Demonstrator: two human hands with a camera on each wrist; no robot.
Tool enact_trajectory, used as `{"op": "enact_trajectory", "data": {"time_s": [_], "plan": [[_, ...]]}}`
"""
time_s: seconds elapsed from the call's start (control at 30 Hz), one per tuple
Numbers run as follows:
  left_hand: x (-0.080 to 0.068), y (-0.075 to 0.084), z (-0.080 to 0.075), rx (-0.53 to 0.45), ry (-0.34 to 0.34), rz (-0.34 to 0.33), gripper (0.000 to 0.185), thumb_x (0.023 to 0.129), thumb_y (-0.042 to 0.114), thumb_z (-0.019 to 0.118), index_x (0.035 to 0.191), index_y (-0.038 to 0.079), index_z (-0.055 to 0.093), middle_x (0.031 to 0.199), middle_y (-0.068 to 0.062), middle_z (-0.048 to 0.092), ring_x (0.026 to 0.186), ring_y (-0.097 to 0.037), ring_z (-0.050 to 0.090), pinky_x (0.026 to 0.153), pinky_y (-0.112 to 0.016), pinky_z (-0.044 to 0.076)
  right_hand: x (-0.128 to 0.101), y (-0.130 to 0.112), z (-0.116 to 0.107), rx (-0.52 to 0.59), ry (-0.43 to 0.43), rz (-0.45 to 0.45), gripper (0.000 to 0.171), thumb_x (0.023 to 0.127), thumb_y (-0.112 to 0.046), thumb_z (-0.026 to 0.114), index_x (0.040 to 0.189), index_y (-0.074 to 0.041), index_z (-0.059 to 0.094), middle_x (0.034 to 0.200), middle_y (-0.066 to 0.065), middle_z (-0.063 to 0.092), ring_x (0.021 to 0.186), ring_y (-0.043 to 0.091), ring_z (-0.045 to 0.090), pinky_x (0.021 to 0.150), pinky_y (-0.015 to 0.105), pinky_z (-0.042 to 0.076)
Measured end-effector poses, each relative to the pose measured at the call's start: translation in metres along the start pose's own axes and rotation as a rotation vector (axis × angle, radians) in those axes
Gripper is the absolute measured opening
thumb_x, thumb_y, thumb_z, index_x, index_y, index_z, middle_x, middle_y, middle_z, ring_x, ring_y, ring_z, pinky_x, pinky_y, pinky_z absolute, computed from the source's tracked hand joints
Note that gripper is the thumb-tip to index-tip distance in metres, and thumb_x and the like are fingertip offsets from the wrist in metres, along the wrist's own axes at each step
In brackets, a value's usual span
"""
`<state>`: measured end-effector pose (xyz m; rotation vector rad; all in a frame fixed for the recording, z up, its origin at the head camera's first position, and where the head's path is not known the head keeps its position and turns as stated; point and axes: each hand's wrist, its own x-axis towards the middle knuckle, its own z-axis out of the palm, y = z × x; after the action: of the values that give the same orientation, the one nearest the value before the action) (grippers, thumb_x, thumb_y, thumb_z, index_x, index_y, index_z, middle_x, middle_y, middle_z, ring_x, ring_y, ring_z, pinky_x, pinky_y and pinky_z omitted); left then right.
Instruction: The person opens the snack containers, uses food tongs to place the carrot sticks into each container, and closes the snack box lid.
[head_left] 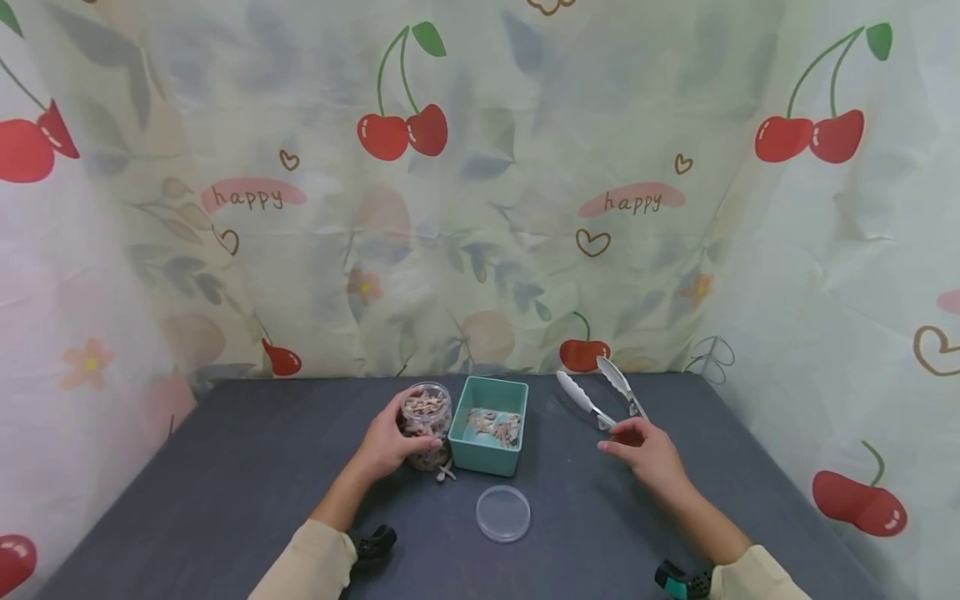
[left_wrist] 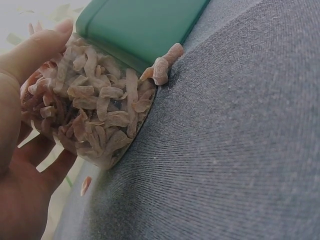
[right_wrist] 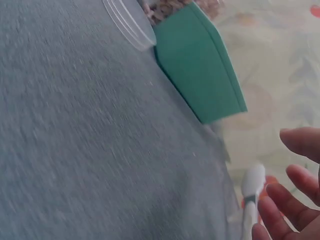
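Observation:
My left hand (head_left: 384,442) grips a clear jar (head_left: 427,407), thumb on the near side and fingers round the far side. Pale, dried, twisted strips (left_wrist: 102,97) fill it, and the jar stands on the dark cloth. Against its right side is a green rectangular box (head_left: 486,460) with some strips inside. On the right, metal tongs with white tips (head_left: 576,390) lie with their arms spread. Beside their handle end is my right hand (head_left: 651,461), its fingers loosely bent and apart in the right wrist view; the hand partly hides the tongs.
A round clear lid (head_left: 503,514) lies on the cloth in front of the box. One loose strip (left_wrist: 162,67) rests by the jar's base, and a small bit (left_wrist: 86,186) lies on its other side. A cherry-printed curtain (head_left: 480,208) hangs behind the table.

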<state>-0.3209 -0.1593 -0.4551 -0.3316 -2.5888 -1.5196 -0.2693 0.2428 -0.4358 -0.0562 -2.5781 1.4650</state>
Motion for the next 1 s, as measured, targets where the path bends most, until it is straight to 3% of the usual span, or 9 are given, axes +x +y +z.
{"op": "enact_trajectory", "data": {"time_s": [0.4,0.8,1.0], "plan": [[0.0,0.002,-0.001,0.009,-0.003,0.0,0.093,0.068,0.036,0.09,0.146,0.023,0.042,0.132,-0.012,0.052,0.115,-0.026,0.052,0.093,-0.047,0.043,-0.002,0.003,0.035,0.028,-0.141,-0.089,0.031,0.078,-0.014,0.082,0.101,0.001,0.065,0.088,0.003,0.065,0.08,0.018,0.059,0.069,0.032,0.047],[-0.001,-0.001,-0.001,-0.004,-0.001,0.002,0.092,0.068,0.037,0.089,0.145,0.023,0.041,0.132,-0.011,0.052,0.115,-0.025,0.052,0.093,-0.047,0.043,-0.008,-0.003,0.061,0.128,-0.404,-0.208,0.032,0.08,-0.014,0.08,0.103,0.001,0.064,0.099,0.014,0.064,0.086,0.023,0.062,0.073,0.033,0.049],[0.0,-0.002,0.0,-0.003,0.001,0.001,0.092,0.068,0.035,0.09,0.145,0.023,0.042,0.132,-0.011,0.052,0.115,-0.025,0.052,0.093,-0.047,0.043,-0.012,-0.01,0.071,0.112,-0.505,-0.273,0.032,0.081,-0.011,0.079,0.106,0.001,0.064,0.098,0.016,0.065,0.088,0.025,0.061,0.074,0.029,0.048]]}}
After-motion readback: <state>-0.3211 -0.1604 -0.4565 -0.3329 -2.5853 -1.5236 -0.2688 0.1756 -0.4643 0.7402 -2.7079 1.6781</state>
